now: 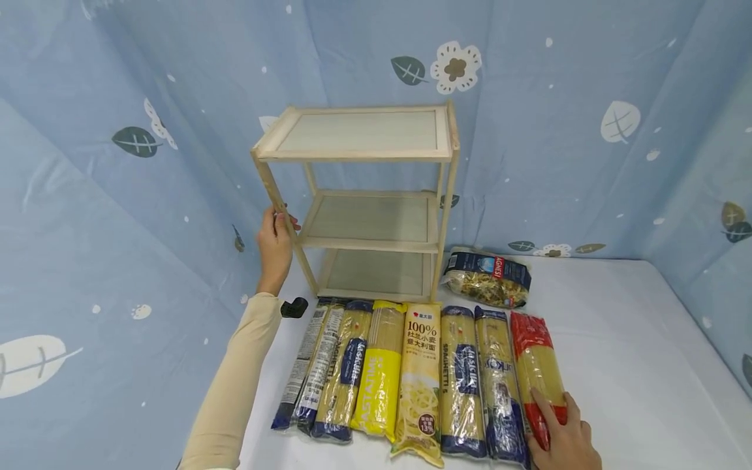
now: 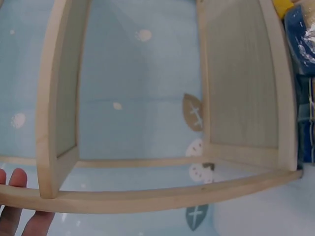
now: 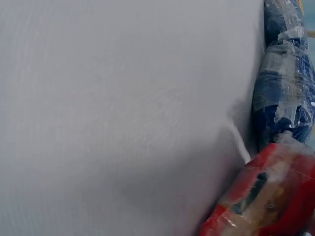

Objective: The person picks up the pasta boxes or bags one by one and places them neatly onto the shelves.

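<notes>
A three-tier wooden shelf rack (image 1: 358,156) with pale panels stands at the back of the table. My left hand (image 1: 275,245) grips its left front post just beside the middle shelf; the left wrist view has fingertips (image 2: 18,178) on both sides of that post. Before the rack lies a row of spaghetti packs, among them a yellow pack (image 1: 378,372) and a cream pack (image 1: 420,378). At the row's right end, my right hand (image 1: 566,440) holds the lower part of a red-ended spaghetti pack (image 1: 534,356), fingers over its top and right edge. The right wrist view misses this hand.
A dark-labelled bag of short pasta (image 1: 487,277) lies right of the rack's base. A small black object (image 1: 294,307) is by the rack's left foot. White cloth (image 1: 634,352) covers the table; blue patterned curtains (image 1: 558,130) hang close behind and at both sides.
</notes>
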A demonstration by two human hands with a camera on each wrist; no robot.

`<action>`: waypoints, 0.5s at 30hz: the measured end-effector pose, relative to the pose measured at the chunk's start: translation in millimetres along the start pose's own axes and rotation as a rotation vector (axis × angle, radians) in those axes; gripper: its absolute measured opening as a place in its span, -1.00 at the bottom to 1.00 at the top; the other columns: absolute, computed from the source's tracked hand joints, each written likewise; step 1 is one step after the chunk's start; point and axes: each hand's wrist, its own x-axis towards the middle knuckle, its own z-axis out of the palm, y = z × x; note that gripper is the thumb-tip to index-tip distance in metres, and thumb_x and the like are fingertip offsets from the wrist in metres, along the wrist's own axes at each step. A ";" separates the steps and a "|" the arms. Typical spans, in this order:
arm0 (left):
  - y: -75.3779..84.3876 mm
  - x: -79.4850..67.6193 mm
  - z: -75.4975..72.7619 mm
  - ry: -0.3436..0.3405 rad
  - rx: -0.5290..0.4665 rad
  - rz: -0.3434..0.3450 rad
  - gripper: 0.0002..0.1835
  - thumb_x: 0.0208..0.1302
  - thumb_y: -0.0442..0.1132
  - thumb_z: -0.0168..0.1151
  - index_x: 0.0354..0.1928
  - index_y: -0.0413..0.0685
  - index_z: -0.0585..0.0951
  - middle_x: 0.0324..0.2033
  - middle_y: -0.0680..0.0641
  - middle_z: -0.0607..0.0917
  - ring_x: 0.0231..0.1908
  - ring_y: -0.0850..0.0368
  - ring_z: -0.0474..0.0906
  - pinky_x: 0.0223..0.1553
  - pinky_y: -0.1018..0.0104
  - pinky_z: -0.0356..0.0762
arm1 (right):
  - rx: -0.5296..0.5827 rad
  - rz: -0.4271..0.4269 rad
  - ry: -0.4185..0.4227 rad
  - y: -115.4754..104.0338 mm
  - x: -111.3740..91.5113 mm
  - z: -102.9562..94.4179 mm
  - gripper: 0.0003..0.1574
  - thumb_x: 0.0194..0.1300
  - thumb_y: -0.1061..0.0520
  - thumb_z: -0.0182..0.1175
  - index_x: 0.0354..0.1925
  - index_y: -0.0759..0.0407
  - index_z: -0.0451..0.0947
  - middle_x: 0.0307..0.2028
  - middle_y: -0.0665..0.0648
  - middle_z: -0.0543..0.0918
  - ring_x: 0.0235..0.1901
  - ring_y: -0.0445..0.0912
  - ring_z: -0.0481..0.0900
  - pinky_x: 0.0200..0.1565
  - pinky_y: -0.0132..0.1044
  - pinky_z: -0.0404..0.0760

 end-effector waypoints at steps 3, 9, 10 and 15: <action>0.4 -0.8 1.6 0.024 0.011 0.015 -0.69 0.51 -0.35 -0.21 0.04 -0.46 0.43 -0.33 -0.42 0.59 -0.36 -0.31 0.57 -0.37 0.29 0.42 | 0.013 0.000 0.042 0.2 -1.2 -1.3 -0.02 0.03 -0.07 0.31 0.33 0.16 0.15 0.18 0.55 -0.05 -0.15 0.44 0.34 -0.32 0.25 0.54; 1.0 -3.0 2.0 0.038 0.019 0.029 -0.72 0.49 -0.37 -0.19 0.00 -0.45 0.45 -0.35 -0.43 0.58 -0.37 -0.32 0.56 -0.38 0.33 0.40 | 0.112 -0.032 0.298 -0.5 -7.7 -2.8 -0.13 -0.17 0.23 0.34 0.21 0.25 0.37 0.12 0.49 0.23 -0.11 0.43 0.45 -0.23 0.25 0.50; 0.1 -3.3 2.3 0.036 0.020 0.028 -0.72 0.49 -0.37 -0.19 0.00 -0.45 0.45 -0.35 -0.42 0.58 -0.37 -0.32 0.56 -0.38 0.32 0.41 | 0.138 -0.039 0.341 -0.6 -8.8 -3.2 -0.14 -0.21 0.29 0.32 0.18 0.27 0.40 0.10 0.48 0.26 -0.13 0.42 0.47 -0.23 0.24 0.50; -19.4 0.5 6.0 0.055 0.024 0.027 -0.72 0.49 -0.38 -0.20 0.01 -0.47 0.44 -0.36 -0.42 0.58 -0.39 -0.31 0.56 -0.40 0.28 0.40 | 0.244 -0.067 0.489 -1.1 -11.3 -7.0 -0.17 -0.34 0.44 0.26 0.09 0.34 0.51 0.05 0.44 0.37 -0.16 0.36 0.51 -0.24 0.20 0.50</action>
